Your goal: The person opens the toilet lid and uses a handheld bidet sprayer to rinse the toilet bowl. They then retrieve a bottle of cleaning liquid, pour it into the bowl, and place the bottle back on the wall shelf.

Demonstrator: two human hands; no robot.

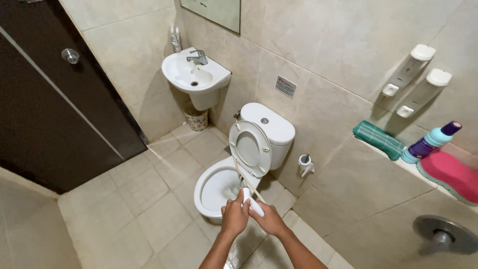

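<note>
Held in both hands over the toilet bowl (pixel 211 192): a white spray handle (pixel 252 205), nozzle angled down toward the water, with a thin pale hose (pixel 245 178) running up from it toward the cistern (pixel 271 124). Left hand (pixel 234 217) and right hand (pixel 267 219) closed together around the handle, fingers wrapped tight, seemingly for a steadier aim into the bowl. Seat and lid (pixel 251 147) tipped up against the cistern, leaving the bowl open. Just beside, on the wall, a small white holder (pixel 305 162). Farther left, a corner sink (pixel 195 75) with a chrome tap, a patterned bin (pixel 196 119) beneath it and a dark door (pixel 50 99). On the tiled ledge at right, a folded green cloth (pixel 379 139), a purple-capped bottle (pixel 430 142), a pink basin (pixel 450 174); above, two wall dispensers (pixel 416 79).
</note>
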